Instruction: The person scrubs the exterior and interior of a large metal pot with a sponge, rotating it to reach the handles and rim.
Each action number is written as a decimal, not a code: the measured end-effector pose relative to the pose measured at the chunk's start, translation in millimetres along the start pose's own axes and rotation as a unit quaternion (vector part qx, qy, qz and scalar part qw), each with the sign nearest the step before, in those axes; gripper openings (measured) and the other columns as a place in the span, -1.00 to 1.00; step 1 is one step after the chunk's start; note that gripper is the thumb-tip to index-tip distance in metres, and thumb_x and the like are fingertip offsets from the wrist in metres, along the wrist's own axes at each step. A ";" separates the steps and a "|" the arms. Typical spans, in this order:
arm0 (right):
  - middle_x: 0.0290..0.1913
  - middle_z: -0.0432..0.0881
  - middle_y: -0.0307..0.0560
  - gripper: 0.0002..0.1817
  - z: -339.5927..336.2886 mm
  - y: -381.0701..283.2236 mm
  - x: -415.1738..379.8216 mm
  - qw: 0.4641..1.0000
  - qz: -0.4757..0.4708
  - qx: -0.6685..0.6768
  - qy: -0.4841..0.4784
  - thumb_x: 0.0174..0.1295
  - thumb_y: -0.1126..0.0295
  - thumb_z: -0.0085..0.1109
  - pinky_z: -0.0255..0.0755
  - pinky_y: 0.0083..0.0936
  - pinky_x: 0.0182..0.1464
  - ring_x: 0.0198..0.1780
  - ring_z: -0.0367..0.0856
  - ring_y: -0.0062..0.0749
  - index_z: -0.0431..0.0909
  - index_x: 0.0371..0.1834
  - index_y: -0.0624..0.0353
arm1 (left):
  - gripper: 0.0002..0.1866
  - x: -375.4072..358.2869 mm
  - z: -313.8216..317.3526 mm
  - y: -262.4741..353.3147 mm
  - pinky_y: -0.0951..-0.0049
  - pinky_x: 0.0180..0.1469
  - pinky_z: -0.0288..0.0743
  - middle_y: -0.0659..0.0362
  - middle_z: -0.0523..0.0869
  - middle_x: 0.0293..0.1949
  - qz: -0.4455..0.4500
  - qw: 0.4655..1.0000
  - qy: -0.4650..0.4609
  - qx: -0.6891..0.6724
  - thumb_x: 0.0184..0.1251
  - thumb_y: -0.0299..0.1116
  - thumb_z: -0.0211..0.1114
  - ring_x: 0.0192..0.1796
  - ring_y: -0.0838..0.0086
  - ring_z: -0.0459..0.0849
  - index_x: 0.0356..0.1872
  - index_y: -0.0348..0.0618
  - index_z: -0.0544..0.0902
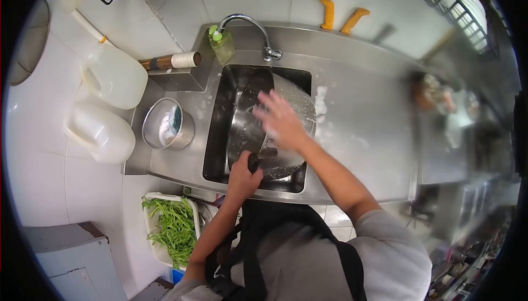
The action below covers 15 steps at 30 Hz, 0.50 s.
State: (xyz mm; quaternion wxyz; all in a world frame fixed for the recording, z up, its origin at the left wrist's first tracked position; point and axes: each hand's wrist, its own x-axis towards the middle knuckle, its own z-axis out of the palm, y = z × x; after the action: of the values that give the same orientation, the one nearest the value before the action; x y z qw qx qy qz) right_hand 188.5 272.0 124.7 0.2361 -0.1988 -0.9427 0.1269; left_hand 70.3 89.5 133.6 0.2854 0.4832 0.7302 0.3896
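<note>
A large round metal pan (247,122), wet and speckled with suds or drops, lies tilted in the steel sink (215,158). My left hand (245,179) is closed round the pan's dark handle (253,162) at the sink's front edge. Over the pan's middle is my right hand (279,119), blurred by motion, its fingers apart; whether it touches the surface cannot be made out. Left of the sink stands a metal pot (187,131) with a dark green scouring pad (175,119) and white foam inside.
A curved faucet (266,39) rises behind the sink, beside a green soap bottle (224,52). Two white plastic jugs (118,78) stand at the left. Yellow-handled tools (327,15) hang on the back wall. Leafy greens (173,229) fill a white basket below the counter (374,136).
</note>
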 end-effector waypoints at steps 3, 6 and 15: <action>0.53 0.17 0.04 -0.50 20.2 66.4 54.1 0.974 0.144 0.173 0.010 0.47 0.22 -0.12 0.08 -0.17 0.49 0.53 0.12 -0.03 0.29 0.46 0.01 | -0.65 -7.5 -5.0 1.2 0.04 -0.12 0.48 -0.21 0.67 -0.33 -0.017 1.000 -0.001 -0.005 0.05 -0.45 0.28 -0.17 -0.21 0.62 -0.10 -0.29 0.48; 0.58 0.03 0.06 -0.42 31.1 57.3 49.6 0.982 0.156 0.105 0.026 0.42 0.23 -0.05 0.04 -0.04 0.49 0.55 0.04 0.05 0.20 0.50 0.03 | -0.67 1.0 -12.8 6.3 0.04 -0.14 0.48 -0.22 0.65 -0.34 -0.010 1.000 0.001 -0.022 0.05 -0.46 0.28 -0.18 -0.20 0.62 -0.13 -0.29 0.49; 0.60 -0.07 0.10 -0.31 27.2 52.4 26.5 0.973 0.213 0.091 0.006 0.35 0.22 0.01 -0.07 -0.03 0.52 0.58 -0.05 0.08 0.11 0.51 0.21 | -0.67 4.7 -26.1 -9.5 0.07 -0.21 0.49 -0.20 0.63 -0.40 -0.027 0.999 -0.028 0.003 0.00 -0.46 0.32 -0.24 -0.19 0.63 -0.17 -0.27 0.50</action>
State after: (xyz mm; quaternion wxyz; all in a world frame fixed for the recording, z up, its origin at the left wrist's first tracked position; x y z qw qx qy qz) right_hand 170.1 326.1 94.4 0.2266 -0.3732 -0.8619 0.2579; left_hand 43.3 84.1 139.3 0.3147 0.4750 0.7359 0.3657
